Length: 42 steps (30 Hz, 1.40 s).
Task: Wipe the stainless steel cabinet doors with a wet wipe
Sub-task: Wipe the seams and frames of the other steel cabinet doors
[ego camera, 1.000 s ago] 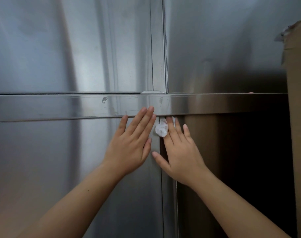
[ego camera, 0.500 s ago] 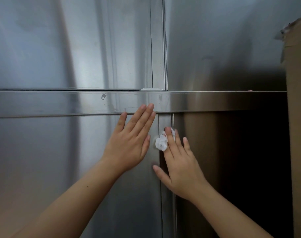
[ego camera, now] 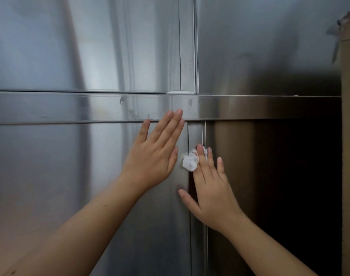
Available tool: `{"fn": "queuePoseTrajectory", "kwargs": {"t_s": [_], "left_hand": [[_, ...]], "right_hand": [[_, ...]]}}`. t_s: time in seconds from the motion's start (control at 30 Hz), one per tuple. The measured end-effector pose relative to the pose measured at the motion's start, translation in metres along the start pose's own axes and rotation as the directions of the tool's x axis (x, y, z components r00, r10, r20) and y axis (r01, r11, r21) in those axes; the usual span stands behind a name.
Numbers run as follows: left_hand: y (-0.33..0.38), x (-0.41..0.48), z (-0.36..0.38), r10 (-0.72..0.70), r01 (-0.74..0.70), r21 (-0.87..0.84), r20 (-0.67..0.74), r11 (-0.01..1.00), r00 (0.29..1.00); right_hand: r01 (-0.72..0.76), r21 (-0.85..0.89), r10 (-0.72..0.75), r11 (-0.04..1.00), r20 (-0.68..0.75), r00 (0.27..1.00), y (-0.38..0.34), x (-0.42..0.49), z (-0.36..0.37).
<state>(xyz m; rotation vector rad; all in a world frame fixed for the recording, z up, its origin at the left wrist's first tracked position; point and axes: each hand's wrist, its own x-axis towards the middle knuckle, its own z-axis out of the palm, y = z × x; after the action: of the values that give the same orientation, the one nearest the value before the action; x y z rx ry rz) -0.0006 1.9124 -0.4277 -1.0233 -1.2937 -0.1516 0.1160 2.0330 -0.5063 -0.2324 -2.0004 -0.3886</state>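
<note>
Stainless steel is filling the head view: the left hand (ego camera: 152, 154) is lying flat on the lower left cabinet door (ego camera: 50, 176), fingers straight, gripping nothing, fingertips reaching the horizontal rail (ego camera: 70, 108). The right hand (ego camera: 212, 188) is pressing the crumpled wet wipe (ego camera: 190, 162) under straight fingers against the narrow vertical strip (ego camera: 196, 134) between the doors, not clenching it. With only flat pressure pinning it, the wipe is at risk of sliding out or dropping if that pressure lightens, and the bare fingers are probably smudging the steel.

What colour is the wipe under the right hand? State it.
White: a crumpled wipe pressed under the right hand, clearest in the head view.
</note>
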Motion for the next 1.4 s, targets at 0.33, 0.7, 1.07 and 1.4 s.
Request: {"fn": "queuePoseTrajectory", "kwargs": {"t_s": [0.33,0.7,1.07,1.4], "left_hand": [[0.001,-0.001,0.0,-0.003,0.003,-0.008,-0.004,1.0,1.0],[0.001,-0.001,0.0,0.001,-0.001,0.003,0.004,1.0,1.0],[0.001,-0.001,-0.001,-0.002,0.002,0.002,-0.001,1.0,1.0],[0.0,-0.001,0.0,0.001,-0.001,0.01,-0.011,1.0,1.0]], "right_hand": [[0.016,-0.056,-0.019,0.998,-0.053,0.998,-0.002,-0.002,0.004],[-0.013,-0.058,0.009,0.998,-0.068,0.998,0.007,0.035,-0.01],[-0.016,-0.046,0.014,0.999,-0.052,0.999,0.008,0.05,-0.014],[0.013,-0.01,-0.013,1.0,-0.021,1.0,0.008,0.036,-0.008]]}}
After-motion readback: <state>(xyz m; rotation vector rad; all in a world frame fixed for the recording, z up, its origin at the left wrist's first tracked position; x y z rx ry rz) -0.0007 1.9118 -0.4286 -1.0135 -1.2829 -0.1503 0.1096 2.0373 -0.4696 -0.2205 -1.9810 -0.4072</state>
